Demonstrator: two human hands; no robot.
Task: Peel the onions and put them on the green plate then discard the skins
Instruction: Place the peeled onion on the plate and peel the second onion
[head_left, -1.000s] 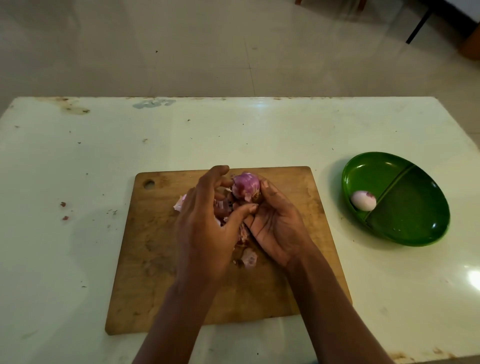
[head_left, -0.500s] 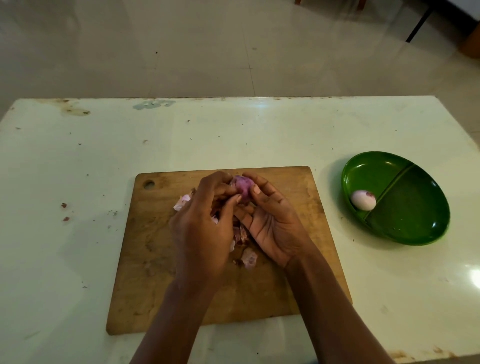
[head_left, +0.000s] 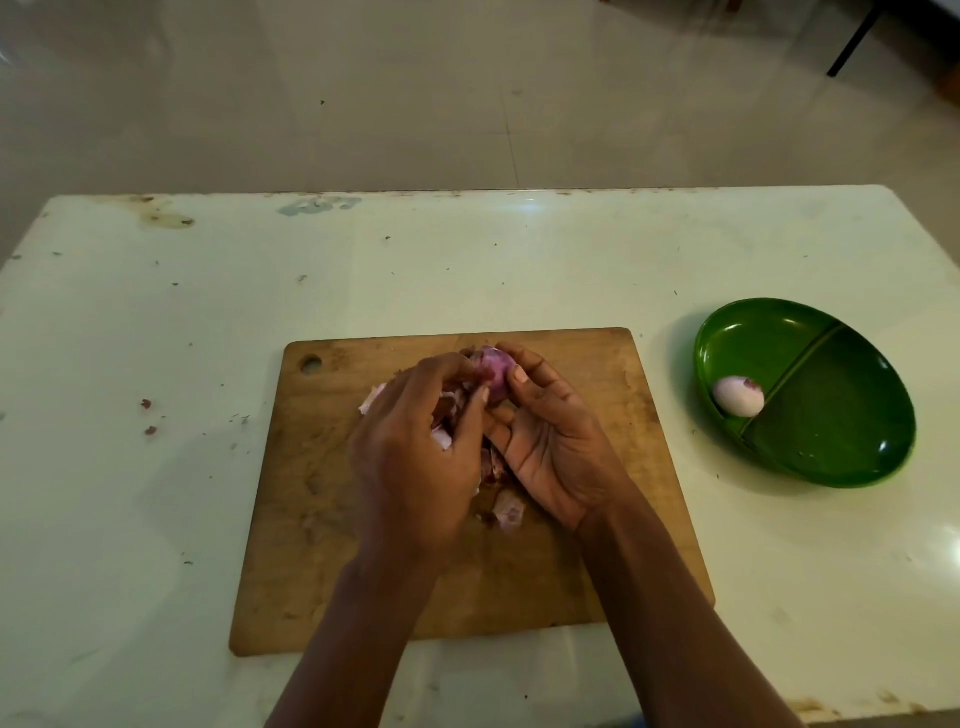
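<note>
A small purple onion (head_left: 492, 370) is held above the wooden cutting board (head_left: 322, 519), pinched between both hands. My right hand (head_left: 550, 441) cups it from the right with the thumb on its side. My left hand (head_left: 415, 457) grips it from the left, thumb and fingertips on its skin. Loose pink skins (head_left: 508, 512) lie on the board under and between the hands, partly hidden. A peeled pale onion (head_left: 737, 396) rests in the left compartment of the green divided plate (head_left: 852, 441) at the right.
The board lies on a pale, stained table (head_left: 156, 338). Small skin scraps (head_left: 148, 415) sit left of the board. A tiled floor lies beyond the table's far edge, with a dark furniture leg (head_left: 857, 41) at top right.
The fingers of both hands have closed in more tightly around the onion, covering more of it. The hands stayed above the board's middle; the plate and peeled onion have not moved.
</note>
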